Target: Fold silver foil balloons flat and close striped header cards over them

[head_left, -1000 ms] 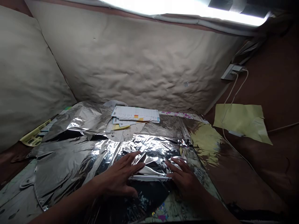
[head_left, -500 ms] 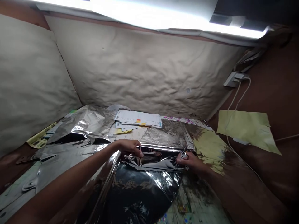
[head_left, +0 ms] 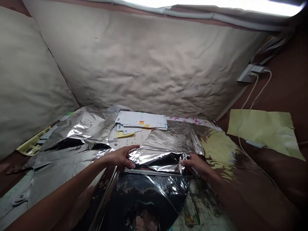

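A large crinkled silver foil sheet (head_left: 69,144) covers the work surface, with a folded band of the same foil (head_left: 156,162) across the middle. My left hand (head_left: 121,157) holds that band's left end, thumb beneath and fingers over the top. My right hand (head_left: 193,162) pinches its crumpled right corner. Below the band, a dark mirror-like foil piece with a curved edge (head_left: 144,199) lies spread out. The surface under the foil is hidden near my hands.
A stack of printed papers (head_left: 141,119) lies beyond the foil. A beige padded wall (head_left: 144,57) rises behind it, with a cushion (head_left: 31,80) on the left. On the right are a yellow-green sheet (head_left: 262,131) and a wall socket (head_left: 250,73) with white cables.
My hands have gone from pressing flat on the crumpled foil to gripping its edge. That edge has been lifted and drawn away from me, forming a band and exposing more dark foil.
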`<state>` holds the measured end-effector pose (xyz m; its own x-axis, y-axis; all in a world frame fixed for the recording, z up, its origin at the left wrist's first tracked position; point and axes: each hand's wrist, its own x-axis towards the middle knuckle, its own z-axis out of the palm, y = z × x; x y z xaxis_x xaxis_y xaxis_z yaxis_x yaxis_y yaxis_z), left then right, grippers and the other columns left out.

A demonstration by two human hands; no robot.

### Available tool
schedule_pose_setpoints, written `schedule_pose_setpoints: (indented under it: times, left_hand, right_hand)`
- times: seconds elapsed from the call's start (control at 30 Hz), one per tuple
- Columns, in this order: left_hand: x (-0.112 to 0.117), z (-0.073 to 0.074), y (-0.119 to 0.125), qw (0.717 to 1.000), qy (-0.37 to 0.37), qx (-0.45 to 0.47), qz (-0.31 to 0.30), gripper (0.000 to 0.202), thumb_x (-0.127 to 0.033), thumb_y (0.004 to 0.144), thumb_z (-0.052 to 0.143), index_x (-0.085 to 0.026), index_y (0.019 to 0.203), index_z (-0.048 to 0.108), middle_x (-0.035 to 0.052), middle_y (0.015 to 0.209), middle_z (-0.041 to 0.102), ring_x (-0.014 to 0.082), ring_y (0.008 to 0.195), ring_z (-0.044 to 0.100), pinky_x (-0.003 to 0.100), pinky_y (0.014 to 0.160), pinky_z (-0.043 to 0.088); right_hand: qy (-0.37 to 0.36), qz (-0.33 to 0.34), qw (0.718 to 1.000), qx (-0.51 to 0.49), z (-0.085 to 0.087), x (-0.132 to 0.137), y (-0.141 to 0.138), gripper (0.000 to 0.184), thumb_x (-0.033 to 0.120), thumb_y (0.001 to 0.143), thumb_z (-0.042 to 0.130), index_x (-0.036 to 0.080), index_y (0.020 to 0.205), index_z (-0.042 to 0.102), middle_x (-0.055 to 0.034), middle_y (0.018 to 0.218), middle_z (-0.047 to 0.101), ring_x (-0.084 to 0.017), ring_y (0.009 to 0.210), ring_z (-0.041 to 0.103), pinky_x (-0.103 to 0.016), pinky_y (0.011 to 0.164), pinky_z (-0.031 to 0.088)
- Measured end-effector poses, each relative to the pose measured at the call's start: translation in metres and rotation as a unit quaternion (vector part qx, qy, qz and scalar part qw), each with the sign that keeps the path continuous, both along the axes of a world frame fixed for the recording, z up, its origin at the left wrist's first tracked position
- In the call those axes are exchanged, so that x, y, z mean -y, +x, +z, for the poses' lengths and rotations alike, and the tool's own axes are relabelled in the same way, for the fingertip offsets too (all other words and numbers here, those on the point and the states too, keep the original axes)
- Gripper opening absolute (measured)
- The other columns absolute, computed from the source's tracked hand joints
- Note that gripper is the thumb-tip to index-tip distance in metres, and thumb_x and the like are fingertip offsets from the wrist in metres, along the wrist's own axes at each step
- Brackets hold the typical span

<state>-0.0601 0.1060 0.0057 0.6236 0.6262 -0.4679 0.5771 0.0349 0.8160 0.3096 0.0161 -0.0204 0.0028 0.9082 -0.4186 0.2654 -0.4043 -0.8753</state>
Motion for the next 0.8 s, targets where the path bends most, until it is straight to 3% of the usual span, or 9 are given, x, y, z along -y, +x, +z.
schedule_pose_setpoints:
  times: [0.1,0.2,0.27,0.33,0.4,0.5,0.6,0.67,0.8]
  left_hand:
    - [0.015,0.010,0.005,0.986,0.123,-0.107,0.028,0.108,-0.046,0.071,0.076,-0.023,0.156,0.014,0.0063,0.098,0.067,0.0261,0.077,0.066,0.038,0.070,0.052]
    - [0.030,0.021,0.031,0.905,0.384,-0.179,0.046,0.086,-0.043,0.084,0.065,-0.023,0.154,0.021,0.0136,0.125,0.060,0.0341,0.115,0.057,0.044,0.091,0.047]
    - [0.040,0.018,0.056,0.866,0.476,-0.155,-0.005,0.071,-0.047,0.092,0.054,-0.024,0.153,0.026,0.0136,0.145,0.047,0.0331,0.135,0.041,0.046,0.105,0.038]
    - [0.046,0.004,0.080,0.865,0.476,-0.121,-0.101,0.065,-0.054,0.097,0.044,-0.024,0.153,0.028,0.0108,0.157,0.034,0.0313,0.145,0.027,0.049,0.115,0.024]
    - [0.046,-0.016,0.095,0.871,0.451,-0.126,-0.151,0.068,-0.059,0.097,0.037,-0.023,0.154,0.026,0.0106,0.161,0.024,0.0333,0.148,0.017,0.055,0.117,0.014]
    - [0.041,-0.043,0.101,0.869,0.449,-0.132,-0.159,0.073,-0.064,0.095,0.034,-0.026,0.156,0.021,0.0097,0.162,0.016,0.0348,0.149,0.011,0.059,0.117,0.010]
    - [0.037,-0.053,0.097,0.860,0.470,-0.119,-0.157,0.073,-0.068,0.094,0.032,-0.029,0.156,0.020,0.0091,0.162,0.016,0.0345,0.149,0.012,0.059,0.116,0.011]
    - [0.036,-0.052,0.095,0.853,0.482,-0.118,-0.159,0.074,-0.068,0.094,0.031,-0.028,0.155,0.023,0.0103,0.162,0.019,0.0359,0.148,0.015,0.059,0.116,0.011]
    - [0.034,-0.044,0.096,0.850,0.489,-0.118,-0.159,0.073,-0.068,0.094,0.031,-0.028,0.155,0.024,0.0111,0.160,0.026,0.0364,0.146,0.022,0.056,0.115,0.014]
  right_hand:
    - [-0.004,-0.003,1.000,0.011,0.000,-0.001,-0.001,0.031,0.039,0.062,0.071,0.020,0.058,0.046,0.0088,0.044,0.037,-0.006,0.041,0.028,-0.024,0.042,0.016]
    - [-0.009,-0.006,1.000,0.024,-0.001,-0.003,-0.001,0.034,0.040,0.062,0.070,0.021,0.057,0.043,0.0088,0.045,0.037,-0.006,0.041,0.028,-0.023,0.043,0.017]
    - [-0.007,-0.006,0.999,0.035,0.000,-0.004,-0.001,0.034,0.040,0.062,0.070,0.021,0.057,0.043,0.0088,0.046,0.038,-0.006,0.041,0.028,-0.023,0.043,0.017]
    - [0.000,-0.005,0.999,0.046,0.002,-0.001,0.000,0.029,0.040,0.064,0.069,0.019,0.061,0.049,0.0075,0.048,0.042,-0.007,0.042,0.034,-0.023,0.044,0.022]
    - [0.024,-0.008,0.997,0.075,0.004,0.006,0.002,0.028,0.036,0.066,0.069,0.016,0.083,0.061,0.0033,0.060,0.056,-0.012,0.050,0.048,-0.024,0.049,0.035]
    - [0.130,-0.017,0.959,0.251,0.007,0.027,0.001,0.066,0.027,0.073,0.065,0.020,0.136,0.048,-0.0079,0.105,0.068,-0.024,0.086,0.066,-0.037,0.077,0.051]
    - [0.279,0.017,0.841,0.463,0.009,0.041,-0.015,0.057,0.026,0.086,0.055,0.021,0.142,0.046,-0.0141,0.142,0.052,-0.034,0.130,0.048,-0.052,0.105,0.039]
    - [0.333,0.090,0.791,0.505,0.007,0.039,-0.034,0.048,0.031,0.093,0.049,0.021,0.140,0.050,-0.0100,0.153,0.041,-0.032,0.144,0.029,-0.050,0.115,0.027]
    - [0.274,0.204,0.797,0.498,-0.003,0.016,-0.064,0.061,0.051,0.098,0.040,0.021,0.151,0.035,-0.0077,0.160,0.029,-0.028,0.149,0.020,-0.048,0.119,0.019]
